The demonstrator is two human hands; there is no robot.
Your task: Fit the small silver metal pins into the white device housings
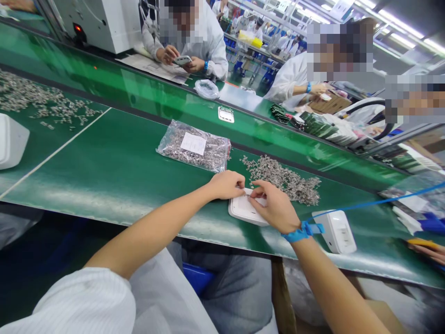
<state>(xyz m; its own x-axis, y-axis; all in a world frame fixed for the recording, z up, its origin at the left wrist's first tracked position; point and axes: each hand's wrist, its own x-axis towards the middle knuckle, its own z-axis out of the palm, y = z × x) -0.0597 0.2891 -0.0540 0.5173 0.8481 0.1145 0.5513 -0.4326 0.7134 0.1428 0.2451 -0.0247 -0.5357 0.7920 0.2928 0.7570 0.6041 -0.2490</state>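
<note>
A flat white plastic casing (242,211) lies on the green belt (114,167) near its front edge. My left hand (225,184) rests on the casing's far left corner with its fingers curled closed. My right hand (274,206) lies over the casing's right side, fingers pinched near a small metal part that is too small to make out clearly. A blue strap (301,231) circles my right wrist, with a blue cord running off to the right. Just behind my hands lies a loose pile of small metal clips (285,178).
A clear bag of metal clips (196,146) lies behind left. A white adapter-like block (335,230) stands right of my right hand. More clips (38,102) spread far left beside a white casing (10,141). Across the belt, people in white coats work.
</note>
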